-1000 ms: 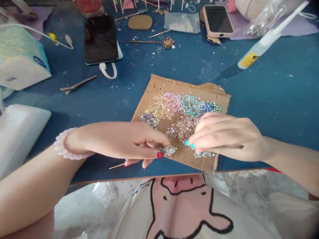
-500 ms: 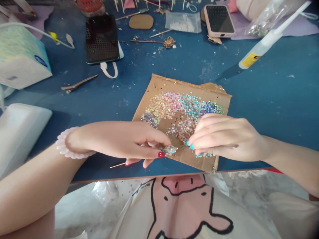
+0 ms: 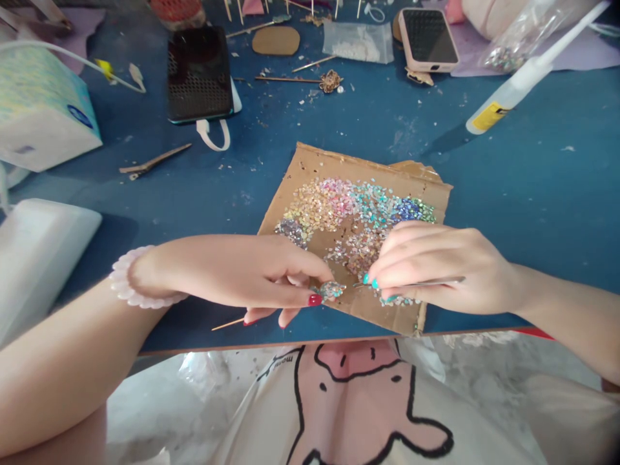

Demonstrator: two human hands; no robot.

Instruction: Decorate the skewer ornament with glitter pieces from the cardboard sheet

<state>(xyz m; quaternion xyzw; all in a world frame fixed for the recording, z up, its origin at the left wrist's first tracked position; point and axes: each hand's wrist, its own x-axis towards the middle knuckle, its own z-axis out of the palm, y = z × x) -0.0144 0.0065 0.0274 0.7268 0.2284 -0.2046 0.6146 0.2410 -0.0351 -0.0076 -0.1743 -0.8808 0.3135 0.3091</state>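
Between the thumb and fingers of my left hand [image 3: 252, 274] is a small ornament [image 3: 334, 290] covered in glittering stones, on a thin stick [image 3: 227, 325] whose end sticks out below the hand. My right hand [image 3: 436, 265] is closed around slim metal tweezers [image 3: 431, 282], their tips pointing left, a short gap from the ornament. Whether the tips hold a stone is too small to tell. Under both hands lies a piece of cardboard [image 3: 283, 184] bearing heaps of tiny sparkling stones [image 3: 334, 197], sorted into yellow, pink, turquoise, blue, green and silver patches.
Behind the cardboard lie a hair clip [image 3: 157, 161], a dark phone-like device [image 3: 199, 77] with a white cable, a hairpin [image 3: 290, 80], a bag of white pieces [image 3: 358, 44] and a phone [image 3: 430, 39]. A glue bottle [image 3: 498, 106] stands right; a tissue pack [image 3: 48, 110] sits left.
The tweezers in my right hand have turned slightly, so more of their shaft shows. My left hand keeps its hold on the ornament, and the view has shifted a little.
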